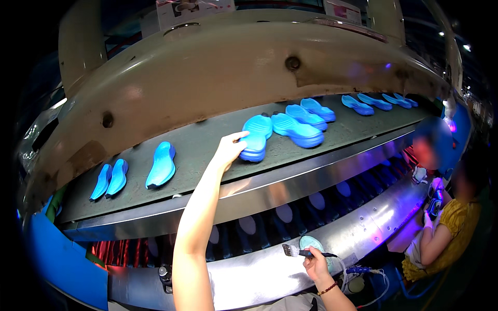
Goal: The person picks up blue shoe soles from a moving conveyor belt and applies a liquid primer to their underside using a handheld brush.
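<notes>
My left hand (229,150) reaches up to the dark conveyor belt, its fingers closed on the edge of a blue shoe sole (256,136). Just right of that sole lies another blue sole (296,130), with two more beyond it. In my right hand (316,265), low over the metal ledge, is a brush (291,251) with a black handle; its bristles point left. A pale green shoe sole (310,242) sits behind the brush and my right fingers, partly covered by them. A thin white tube runs near the handle's end.
The belt (207,140) also carries blue soles at left (162,165) and far right. A large beige housing (197,72) arches over it. Dark soles pass below on a lower line (282,213). A black bottle (165,277) stands at the ledge. A co-worker in yellow (446,238) sits at right.
</notes>
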Demonstrator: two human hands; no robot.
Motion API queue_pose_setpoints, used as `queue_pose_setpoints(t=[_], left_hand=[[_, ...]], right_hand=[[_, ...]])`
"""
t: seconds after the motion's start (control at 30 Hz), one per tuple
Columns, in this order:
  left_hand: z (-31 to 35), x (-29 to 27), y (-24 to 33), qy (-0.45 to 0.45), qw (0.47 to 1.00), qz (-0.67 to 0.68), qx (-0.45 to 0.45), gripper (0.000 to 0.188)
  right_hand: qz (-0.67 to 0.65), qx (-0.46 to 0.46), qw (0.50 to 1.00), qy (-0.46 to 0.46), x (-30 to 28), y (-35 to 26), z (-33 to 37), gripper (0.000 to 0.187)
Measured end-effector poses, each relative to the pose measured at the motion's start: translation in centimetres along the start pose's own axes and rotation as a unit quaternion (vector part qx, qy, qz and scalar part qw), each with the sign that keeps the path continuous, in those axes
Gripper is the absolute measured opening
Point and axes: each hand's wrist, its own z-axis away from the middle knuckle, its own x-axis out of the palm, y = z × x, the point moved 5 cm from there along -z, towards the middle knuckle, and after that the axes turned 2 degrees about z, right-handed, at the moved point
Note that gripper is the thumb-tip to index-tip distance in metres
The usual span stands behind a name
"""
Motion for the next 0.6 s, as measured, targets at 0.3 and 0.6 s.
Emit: queue_pose_setpoints(t=[0.3,0.6], left_hand=[[6.0,-1.9,2.7,0.056,0.946,0.314,-0.062,0.047],[29.1,2.9,-3.4,-0.079,0.924,0.317,-0.197,0.073]], right_hand=[[0.034,-0.044,0.998,-0.010,0.1,-3.2,-0.1,0.013],[0.020,-0.086,0.996,0.019,-2.1,-4.3,-2.1,0.013]])
